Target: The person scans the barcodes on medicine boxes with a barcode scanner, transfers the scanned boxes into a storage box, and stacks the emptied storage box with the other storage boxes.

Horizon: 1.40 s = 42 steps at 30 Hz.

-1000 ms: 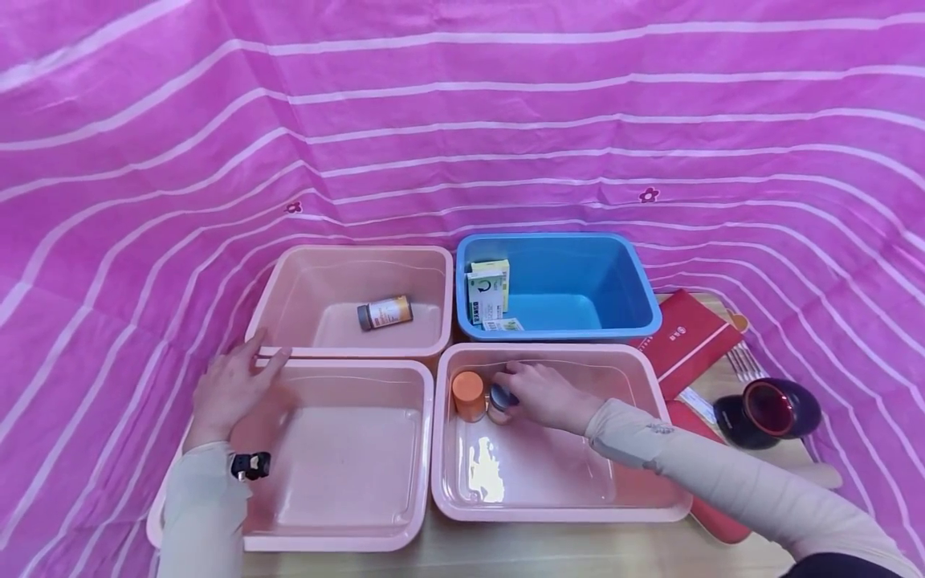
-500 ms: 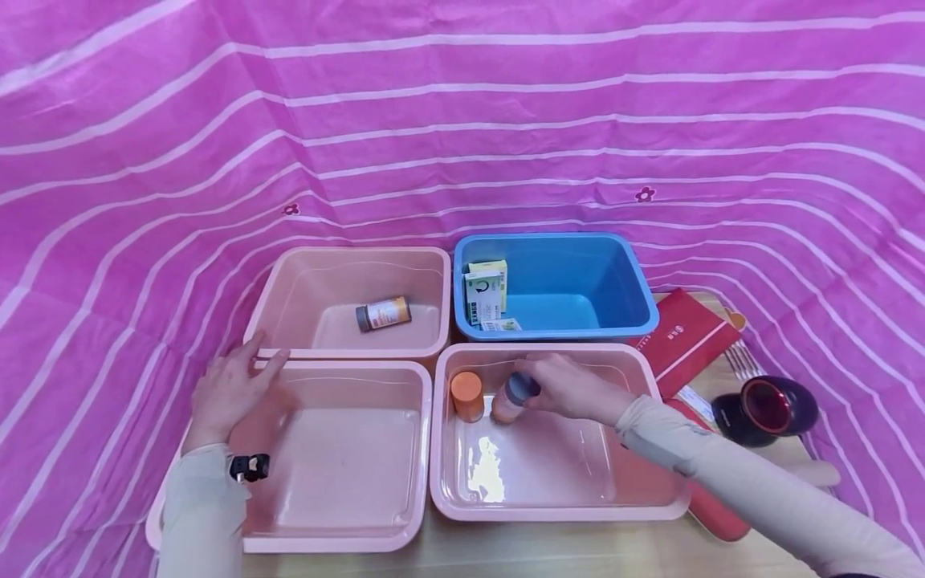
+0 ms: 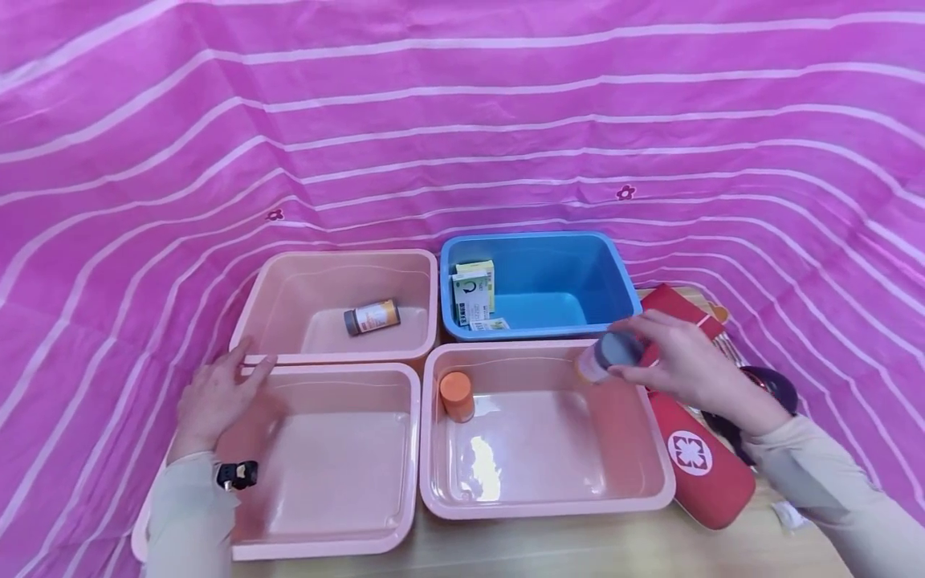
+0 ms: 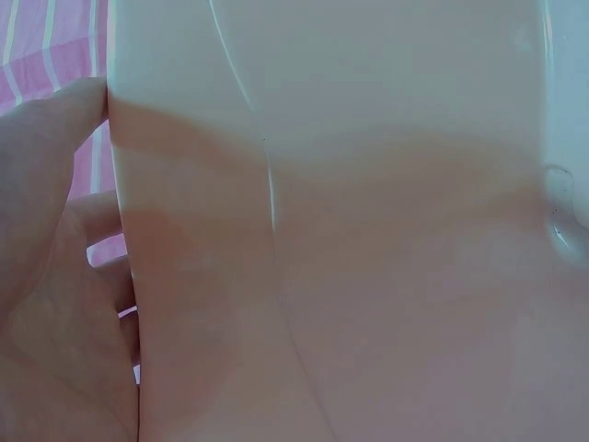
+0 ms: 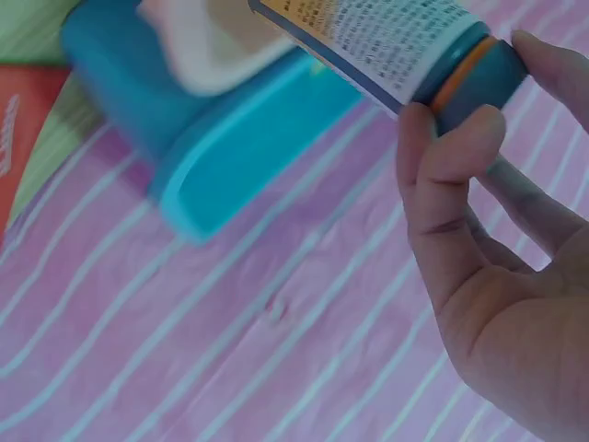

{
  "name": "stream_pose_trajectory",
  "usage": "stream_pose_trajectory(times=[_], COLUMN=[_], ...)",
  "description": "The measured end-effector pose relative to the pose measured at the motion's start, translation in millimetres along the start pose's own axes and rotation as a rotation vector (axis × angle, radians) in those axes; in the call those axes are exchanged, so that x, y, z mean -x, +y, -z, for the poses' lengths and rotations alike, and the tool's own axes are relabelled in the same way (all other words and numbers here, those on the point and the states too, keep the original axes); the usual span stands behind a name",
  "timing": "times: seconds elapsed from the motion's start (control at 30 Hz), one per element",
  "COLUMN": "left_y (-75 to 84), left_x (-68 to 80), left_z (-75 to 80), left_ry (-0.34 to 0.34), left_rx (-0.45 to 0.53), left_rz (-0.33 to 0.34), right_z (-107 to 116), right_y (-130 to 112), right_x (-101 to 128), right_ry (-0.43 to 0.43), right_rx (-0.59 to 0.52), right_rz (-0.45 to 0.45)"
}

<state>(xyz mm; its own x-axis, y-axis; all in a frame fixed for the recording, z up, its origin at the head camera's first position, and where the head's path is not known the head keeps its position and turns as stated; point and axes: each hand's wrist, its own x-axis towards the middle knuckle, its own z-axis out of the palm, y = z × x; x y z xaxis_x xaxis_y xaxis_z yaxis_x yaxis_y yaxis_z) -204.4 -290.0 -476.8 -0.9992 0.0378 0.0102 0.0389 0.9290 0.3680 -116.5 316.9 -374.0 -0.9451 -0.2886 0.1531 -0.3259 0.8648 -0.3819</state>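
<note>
My right hand [image 3: 682, 361] pinches a pill bottle [image 3: 592, 361] by its dark grey cap, above the back right corner of the front right pink bin [image 3: 426, 449]. In the right wrist view, the pill bottle [image 5: 368, 41] is tilted, with dense print on its white label and an orange ring below the cap. Fingers and thumb press the cap from opposite sides. My left hand [image 3: 217, 401] rests on the rim of the front left pink bin [image 3: 415, 449], fingers spread. In the left wrist view, the bin wall [image 4: 322, 230] hides the fingertips of that hand [image 4: 55, 249].
An orange-capped container [image 3: 457, 397] stands in the front right bin. Another bottle [image 3: 372, 318] lies in the back left pink bin [image 3: 433, 281]. Small boxes [image 3: 472, 299] lean inside the blue bin [image 3: 625, 273]. A red case [image 3: 711, 474], forks and dark cups crowd the right side.
My right hand has lifted the pill bottle from beside the orange-capped container and carried it right, up to the back right rim. My left hand has stayed on its bin.
</note>
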Motion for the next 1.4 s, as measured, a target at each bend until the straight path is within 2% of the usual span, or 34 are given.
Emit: stream_pose_trajectory(times=[0.13,0.27,0.53,0.73,0.93,1.1,1.27,1.4], left_y=[-5.2,-8.6,-12.6,-11.4,-9.6,-7.1,-4.4,-2.5], left_x=[1.4,2.4,3.7,2.7,1.4,-0.5,-1.7,-2.4], left_z=[0.4,0.7,0.4,-2.3,-3.8,-3.5,-2.3,-1.3], left_ry=[-0.012,-0.001,-0.015,-0.02,-0.018,-0.006,-0.002,-0.017], left_rx=[0.004,0.005,-0.002,-0.006,-0.012,-0.01,-0.013,-0.012], left_rz=[0.013,0.016,0.024,0.034,0.025,0.013,0.007,0.01], right_z=[17.5,25.0,12.3,-6.5,-18.5,-23.0,-22.4,-15.8], right_y=[18.7,42.8,96.9,131.1,155.0,165.9,164.6,152.0], right_x=[18.3,35.7,65.0,84.9,102.0,111.4,114.5,109.1], right_ry=[0.139,0.222,0.231,0.216,0.244,0.243,0.238,0.252], right_rx=[0.02,-0.011,-0.032,-0.085,-0.044,-0.024,-0.024,-0.026], right_rz=[-0.059,-0.201,-0.5,-0.629,-0.657,-0.661,-0.655,-0.619])
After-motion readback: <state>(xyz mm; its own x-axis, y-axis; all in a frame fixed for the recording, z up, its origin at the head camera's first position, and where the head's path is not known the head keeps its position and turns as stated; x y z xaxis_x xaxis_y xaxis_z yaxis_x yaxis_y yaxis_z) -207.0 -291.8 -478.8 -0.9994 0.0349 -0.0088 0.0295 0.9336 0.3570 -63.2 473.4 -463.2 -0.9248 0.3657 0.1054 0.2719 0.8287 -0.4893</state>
